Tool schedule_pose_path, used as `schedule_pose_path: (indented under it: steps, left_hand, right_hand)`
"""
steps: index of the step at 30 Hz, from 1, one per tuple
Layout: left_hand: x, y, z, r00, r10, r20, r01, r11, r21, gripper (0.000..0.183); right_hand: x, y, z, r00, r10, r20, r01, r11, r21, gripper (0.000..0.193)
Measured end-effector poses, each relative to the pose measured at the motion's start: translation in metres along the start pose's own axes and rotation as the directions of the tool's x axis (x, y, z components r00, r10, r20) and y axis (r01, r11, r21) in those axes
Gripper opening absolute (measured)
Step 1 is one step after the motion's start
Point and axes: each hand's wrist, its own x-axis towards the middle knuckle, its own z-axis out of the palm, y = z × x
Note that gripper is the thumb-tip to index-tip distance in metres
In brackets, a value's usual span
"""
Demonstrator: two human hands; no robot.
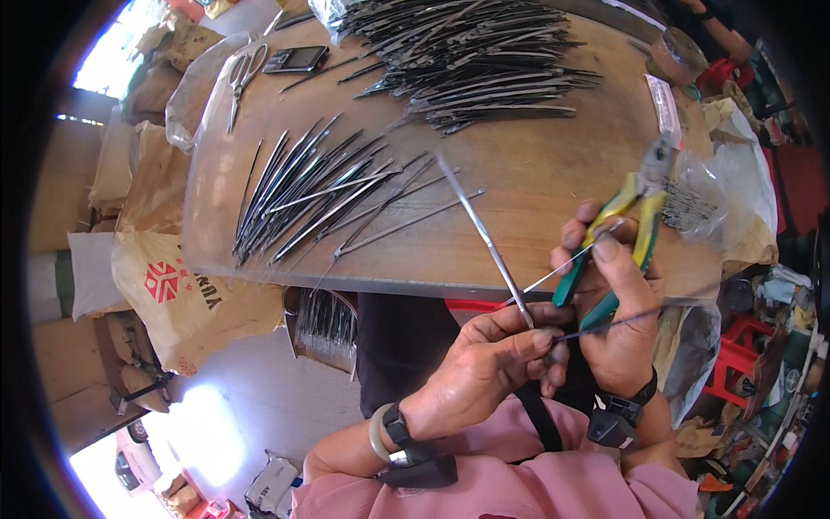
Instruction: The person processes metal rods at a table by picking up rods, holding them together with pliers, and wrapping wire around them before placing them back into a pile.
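My left hand pinches a slim silver metal strip that slants up over the table's near edge. A dark thin strip runs from the same fingertips toward the right, partly blurred. My right hand holds pliers with yellow and green handles, jaws pointing up and away. Between its thumb and fingers is a thin bright rod, its lower end close to my left fingers. Both hands are close together in front of the table edge. How the strips meet at my left fingertips is hidden.
On the wooden table lie a loose pile of metal strips, a big dark heap of strips, scissors and a phone. A tape roll and small metal pieces sit at right. Below hangs a box of strips.
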Motion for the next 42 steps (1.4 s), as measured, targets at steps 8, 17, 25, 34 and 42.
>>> schedule_pose_path:
  steps: [8,17,25,34,42]
  left_hand:
    - [0.018,0.003,0.021,0.983,0.163,-0.086,-0.167,0.985,-0.048,0.029]
    - [0.026,0.014,0.018,0.92,0.37,-0.13,-0.331,0.91,0.247,0.023]
    - [0.023,0.012,0.0,0.897,0.432,-0.097,-0.372,0.854,0.364,0.024]
    - [0.015,0.009,-0.012,0.893,0.434,-0.121,-0.384,0.873,0.301,0.022]
    - [0.018,0.009,-0.012,0.942,0.271,-0.2,-0.232,0.952,0.198,0.029]
  right_hand:
    - [-0.01,-0.003,-0.048,0.963,-0.255,0.086,0.259,0.965,-0.043,0.014]
    - [-0.016,0.0,-0.077,0.981,-0.152,0.122,0.184,0.931,-0.315,0.014]
    - [-0.016,0.011,-0.08,0.979,-0.108,0.172,0.181,0.848,-0.498,0.012]
    - [-0.027,0.023,-0.077,0.996,-0.08,0.039,0.089,0.904,-0.418,0.014]
    - [-0.017,0.017,-0.086,0.987,-0.124,0.105,0.161,0.834,-0.528,0.01]
